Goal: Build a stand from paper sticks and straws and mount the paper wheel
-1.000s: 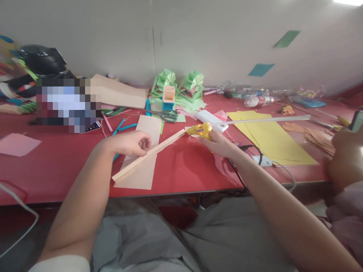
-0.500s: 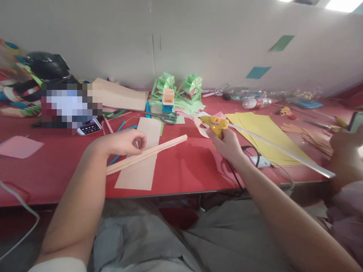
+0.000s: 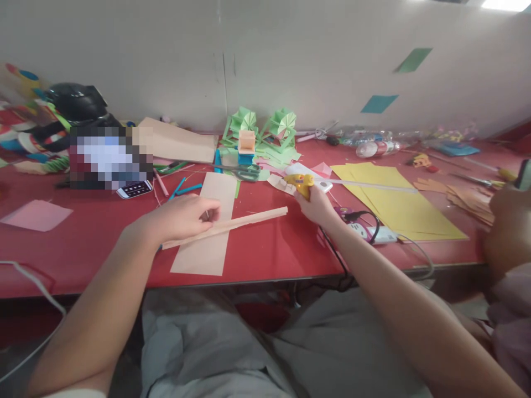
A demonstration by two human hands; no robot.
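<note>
My left hand [image 3: 186, 216] is closed on a long, folded peach paper strip [image 3: 259, 217], which slants up to the right over a flat peach sheet [image 3: 199, 258]. In my right hand [image 3: 317, 207] is a yellow glue gun [image 3: 302, 181], its nozzle facing left. A long clear glue stick [image 3: 373, 186] sticks out of its back over the yellow paper. The gun's tip is above the strip's right end and apart from it. A fine thread lies just above the strip.
Green folded-paper models [image 3: 282, 124] and scissors [image 3: 244, 172] lie at the back. Yellow sheets [image 3: 415, 210] and a power strip [image 3: 359, 231] with cables are at right. A phone [image 3: 135, 189] lies at left. Another person's hand [image 3: 506, 213] holds a phone at the right edge.
My right hand and the glue gun have moved left, and the glue stick has swung closer to level. The paper strip has shifted right and lies at a shallower slant.
</note>
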